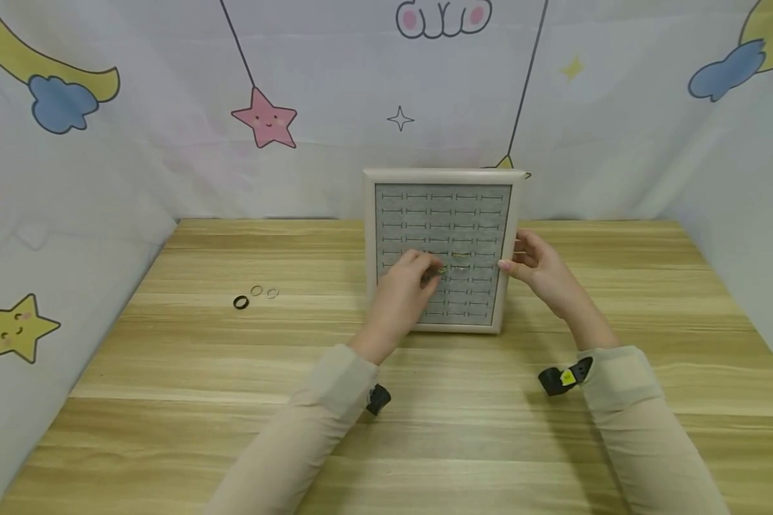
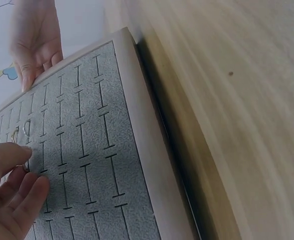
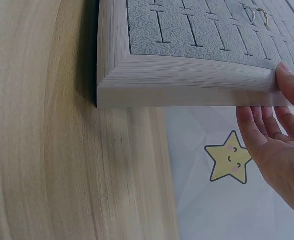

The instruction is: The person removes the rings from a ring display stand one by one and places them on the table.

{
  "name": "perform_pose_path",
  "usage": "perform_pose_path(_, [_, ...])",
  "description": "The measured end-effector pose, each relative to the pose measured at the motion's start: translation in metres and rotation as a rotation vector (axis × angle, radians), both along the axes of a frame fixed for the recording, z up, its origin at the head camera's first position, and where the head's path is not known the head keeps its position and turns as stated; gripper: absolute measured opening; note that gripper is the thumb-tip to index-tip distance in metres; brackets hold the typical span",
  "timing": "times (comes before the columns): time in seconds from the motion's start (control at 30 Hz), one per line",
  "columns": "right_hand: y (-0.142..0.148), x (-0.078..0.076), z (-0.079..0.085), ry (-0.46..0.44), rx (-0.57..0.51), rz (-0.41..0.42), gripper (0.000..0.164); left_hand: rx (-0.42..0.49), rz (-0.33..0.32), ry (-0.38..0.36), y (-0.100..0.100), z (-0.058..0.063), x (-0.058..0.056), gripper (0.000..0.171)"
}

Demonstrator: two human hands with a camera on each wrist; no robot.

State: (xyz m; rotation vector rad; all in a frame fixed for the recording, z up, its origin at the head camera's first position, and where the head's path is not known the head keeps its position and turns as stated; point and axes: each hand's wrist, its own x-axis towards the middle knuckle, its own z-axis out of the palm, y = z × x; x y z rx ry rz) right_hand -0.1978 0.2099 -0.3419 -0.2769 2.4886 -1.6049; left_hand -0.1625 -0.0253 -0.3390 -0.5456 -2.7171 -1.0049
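A ring display board (image 1: 444,177) with a pale frame and grey slotted padding stands tilted up on the table. My left hand (image 1: 402,290) is at its middle, thumb and fingers pinching a ring (image 1: 442,270) at a slot. Part of that ring is hidden by the fingertips. Two more rings, a gold one (image 2: 15,135) and a silver one (image 2: 26,128), sit in slots right beside it. At the board's right side, my right hand (image 1: 544,275) grips the frame, thumb on the front edge and fingers (image 3: 259,122) behind.
On the table to the left lie a black ring (image 1: 241,302) and two thin rings, one gold (image 1: 256,290) and one silver (image 1: 273,293). Behind the wooden table (image 1: 232,429) hangs a white cloth (image 1: 335,86) printed with stars and moons.
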Motion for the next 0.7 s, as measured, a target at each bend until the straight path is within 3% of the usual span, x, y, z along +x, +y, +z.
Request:
perform_pose_path(0.43, [0.0011,0.0003,0.0002,0.001,0.006,-0.002,0.058,-0.061,0.018,0.104,0.0022,-0.0037,-0.0005,0.012])
perform_pose_path(0.57, [0.001,0.0005,0.0005,0.002,0.009,0.001,0.058,-0.054,0.012,0.094,0.0013,-0.004,-0.0011,0.011])
perform_pose_path(0.7, [0.0007,0.0006,0.0006,0.005,0.007,0.004,0.057,-0.037,0.005,0.04,0.0,-0.0035,-0.0019,0.012])
